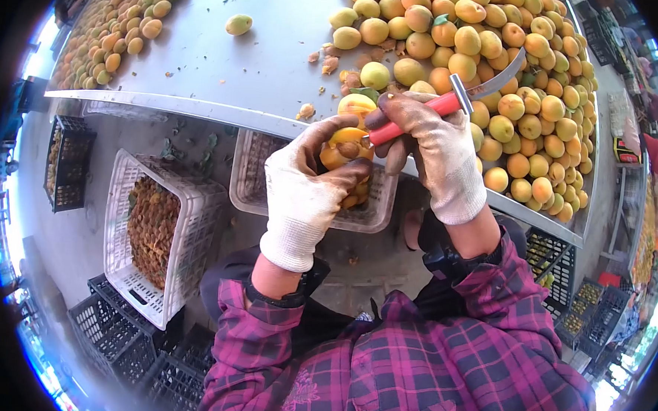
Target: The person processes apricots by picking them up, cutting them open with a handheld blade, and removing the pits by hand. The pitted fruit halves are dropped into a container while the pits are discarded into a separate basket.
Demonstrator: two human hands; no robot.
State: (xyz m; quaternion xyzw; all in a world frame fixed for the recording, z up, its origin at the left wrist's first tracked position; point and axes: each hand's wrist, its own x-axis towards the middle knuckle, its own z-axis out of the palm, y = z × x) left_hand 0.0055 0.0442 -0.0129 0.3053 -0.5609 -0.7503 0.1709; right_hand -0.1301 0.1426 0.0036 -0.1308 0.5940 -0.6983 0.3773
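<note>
My left hand [308,182], in a stained white glove, is closed round an opened apricot [339,150] whose brown pit shows between thumb and fingers. My right hand [436,148], gloved too, grips the red handle of a knife [423,117]. The knife's curved blade points up and right, away from the fruit, while the handle's lower end is close to the opened apricot. Both hands are at the metal table's front edge, above a pale crate [377,208] that holds orange fruit pieces.
Whole apricots [530,127] are heaped on the table [203,50] at right, with another heap [119,27] at far left. One apricot [239,25] lies alone. A white crate [185,261] of brown pits stands lower left, near black crates [114,332]. More black crates [602,309] are at right.
</note>
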